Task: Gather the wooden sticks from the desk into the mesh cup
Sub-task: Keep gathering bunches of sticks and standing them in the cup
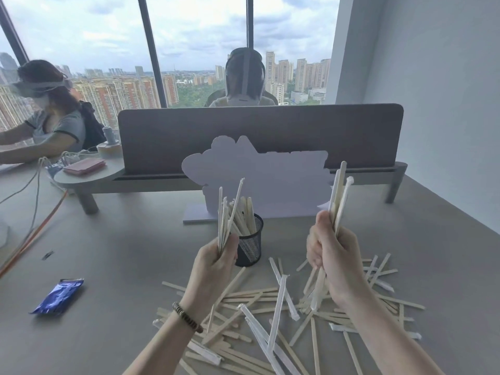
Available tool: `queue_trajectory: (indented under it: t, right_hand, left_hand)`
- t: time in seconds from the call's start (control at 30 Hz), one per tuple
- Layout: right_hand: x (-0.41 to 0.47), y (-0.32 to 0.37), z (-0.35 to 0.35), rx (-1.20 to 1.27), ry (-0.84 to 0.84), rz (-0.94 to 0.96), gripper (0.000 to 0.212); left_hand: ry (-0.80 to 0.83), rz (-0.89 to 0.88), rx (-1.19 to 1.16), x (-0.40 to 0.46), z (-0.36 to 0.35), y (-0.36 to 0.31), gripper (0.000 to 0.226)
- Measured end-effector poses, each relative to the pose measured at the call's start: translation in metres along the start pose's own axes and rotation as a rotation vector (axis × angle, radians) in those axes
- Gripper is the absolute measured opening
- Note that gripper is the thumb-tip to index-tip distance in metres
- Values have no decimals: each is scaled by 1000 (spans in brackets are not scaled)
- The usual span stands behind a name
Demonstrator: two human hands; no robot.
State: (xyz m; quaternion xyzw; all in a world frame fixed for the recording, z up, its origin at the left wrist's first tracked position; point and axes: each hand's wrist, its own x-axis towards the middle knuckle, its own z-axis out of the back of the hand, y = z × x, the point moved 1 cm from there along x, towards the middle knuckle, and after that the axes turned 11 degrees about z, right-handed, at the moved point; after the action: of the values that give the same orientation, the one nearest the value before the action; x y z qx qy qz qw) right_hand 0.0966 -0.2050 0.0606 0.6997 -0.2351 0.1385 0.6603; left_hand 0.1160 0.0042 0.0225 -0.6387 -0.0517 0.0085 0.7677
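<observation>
A: What is sitting on the desk (pixel 113 255) right now?

B: A grey matte surface is carrying a loose heap of wooden sticks (pixel 273 307) at six o'clock, some bare, some in white paper sleeves. The black mesh cup (pixel 250 246) is standing upright just beyond the heap, toward twelve, already holding a sheaf of sticks.

A: And the hands?

B: The left hand (pixel 216 263) is clenching a small bundle of sticks upright, just beside the cup at its nine o'clock, partly overlapping it. The right hand (pixel 331 255) is fisting a second bundle at the cup's three o'clock, ends poking up and down out of the fist. A beaded bracelet (pixel 186 318) is circling the left wrist.

A: Anything else lying about?

B: A blue foil packet (pixel 58 296) is lying at eight o'clock, well apart from the heap. A pale cut-out sign (pixel 259 174) is standing behind the cup, and a grey divider panel (pixel 259 136) is rising behind that.

A: The room?

B: Tall windows are showing tower blocks and cloudy sky; two other people are sitting beyond the divider.
</observation>
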Motion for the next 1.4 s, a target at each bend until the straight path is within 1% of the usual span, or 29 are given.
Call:
queue_trajectory:
  t: [0.1,0.17,0.2,0.3,0.37,0.47,0.57,0.67,0.77,0.87,0.97,1.03,1.13,1.27,1.33,1.4]
  right_hand:
    - [0,3,-2,17,9,20,56]
    - [-1,2,-5,0,22,16,56]
    - [-1,0,-6,-7,22,10,57]
    - [-4,-9,-6,-20,21,-15,61]
    - [-6,-13,-6,-32,36,-14,61]
    - [-10,-19,-6,-53,50,-24,66]
    - [-13,-23,-7,-70,56,-26,59]
    - [-16,-28,-9,-59,62,-47,51]
    - [-18,-32,-10,-42,71,-63,48]
    - [-19,-34,-9,-58,87,-62,47]
    - [-20,-38,-8,-80,112,-88,47]
    - [-21,-40,-7,-106,113,-108,51]
    - [-21,-36,-8,-80,47,-108,57]
    - [-18,-31,-5,-21,22,-54,58]
    - [-18,-33,-3,-50,66,-21,56]
    - [-20,-36,-2,-89,129,-21,52]
  left_hand:
    - [-10,-83,-38,-5,-6,-8,62]
    - [-6,-94,-75,-9,-10,-12,71]
    - [-1,-91,-91,-12,-12,-13,73]
    - [-1,-79,-134,-15,-16,-11,61]
    - [22,-80,-132,-15,-16,-6,55]
    - [35,-73,-105,-14,-15,5,56]
    - [21,-105,-37,-14,-15,11,55]
    - [3,-75,-27,-14,-16,12,52]
    - [-14,-64,16,-11,-14,15,60]
    - [-33,4,56,-9,-12,21,64]
    - [-64,95,78,-6,-11,23,52]
    - [-27,143,101,-4,-11,26,50]
    - [24,186,171,-4,-11,32,48]
    - [44,137,163,-3,-10,32,44]
    - [40,110,140,-1,-9,29,41]
    - [39,90,81,0,-10,25,42]
